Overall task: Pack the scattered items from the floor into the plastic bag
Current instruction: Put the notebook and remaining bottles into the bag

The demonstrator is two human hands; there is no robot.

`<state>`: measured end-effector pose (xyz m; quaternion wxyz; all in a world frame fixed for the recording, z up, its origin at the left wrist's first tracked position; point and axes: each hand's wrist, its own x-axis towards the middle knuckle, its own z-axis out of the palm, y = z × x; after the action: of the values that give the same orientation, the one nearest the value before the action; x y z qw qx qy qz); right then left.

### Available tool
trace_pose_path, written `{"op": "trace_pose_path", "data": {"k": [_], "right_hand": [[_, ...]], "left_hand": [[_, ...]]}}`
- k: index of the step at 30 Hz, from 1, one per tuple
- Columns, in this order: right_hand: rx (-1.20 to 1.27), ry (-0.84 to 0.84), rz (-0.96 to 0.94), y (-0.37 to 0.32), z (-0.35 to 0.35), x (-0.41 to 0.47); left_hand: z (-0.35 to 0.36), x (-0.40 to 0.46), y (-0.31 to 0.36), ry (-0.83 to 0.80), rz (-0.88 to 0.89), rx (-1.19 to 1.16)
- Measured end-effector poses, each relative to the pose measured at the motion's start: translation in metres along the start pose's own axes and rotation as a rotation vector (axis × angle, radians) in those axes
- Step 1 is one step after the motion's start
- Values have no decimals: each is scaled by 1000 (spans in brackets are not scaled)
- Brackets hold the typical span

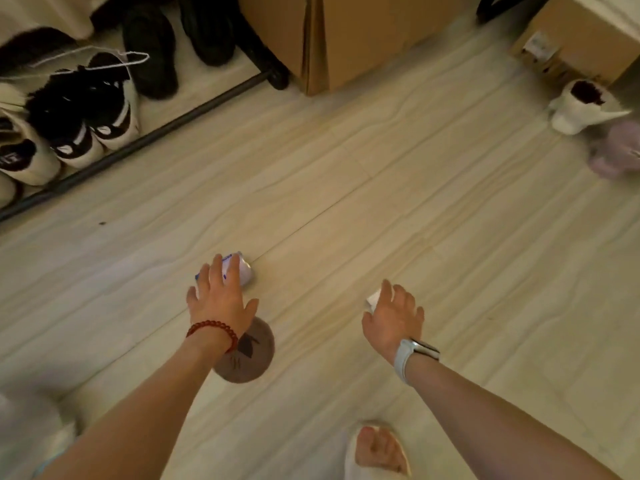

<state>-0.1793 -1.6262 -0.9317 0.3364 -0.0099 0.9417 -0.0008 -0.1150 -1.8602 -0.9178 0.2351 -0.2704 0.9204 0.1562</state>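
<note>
My left hand (220,299) reaches down with fingers spread, resting on top of a white packet with blue print (245,269) that lies on the pale floor. A round brown fuzzy item (251,358) sits on the floor just below that wrist, partly hidden by it. My right hand (394,318) hangs lower right, and a small white crumpled piece (373,299) shows between its thumb and forefinger. A blurred pale shape (27,431) at the bottom left could be the plastic bag; I cannot tell.
A shoe rack with a black bar (138,142) and several shoes fills the upper left. Cardboard boxes (346,39) stand at the top. A white sock (581,109) and a lilac slipper (616,150) lie at the far right. My slippered foot (379,452) is at the bottom.
</note>
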Motion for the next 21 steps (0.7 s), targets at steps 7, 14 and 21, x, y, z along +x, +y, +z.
{"op": "trace_pose_path", "data": {"k": [7,14,21], "right_hand": [[-123,0,70,-4,56,74],[-282,131,-334,-41,46,54],[404,49,-891,-192,-10,-42]], "left_hand": [[52,87,-41,49,31,89],[28,68,-62,260,59,-401],[-69,-32,-123,594,91,-573]]}}
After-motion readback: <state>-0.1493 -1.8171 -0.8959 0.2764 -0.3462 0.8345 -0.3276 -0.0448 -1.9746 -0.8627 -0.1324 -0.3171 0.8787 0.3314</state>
